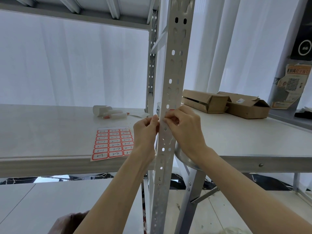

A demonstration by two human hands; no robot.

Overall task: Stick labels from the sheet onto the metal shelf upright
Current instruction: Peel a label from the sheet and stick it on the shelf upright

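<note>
Both forearms reach up to the perforated upright (166,115), where the left hand (146,130) and right hand (184,127) pinch closed on a red-edged label (171,110) just above the fingertips. It looks thin, limp and tacky, best held by its edges. The label sheet (112,143) lies left of the fingers.

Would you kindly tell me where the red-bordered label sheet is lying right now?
The red-bordered label sheet lies flat on the white shelf board, at its front edge, just left of the left hand and the perforated metal upright.
</note>
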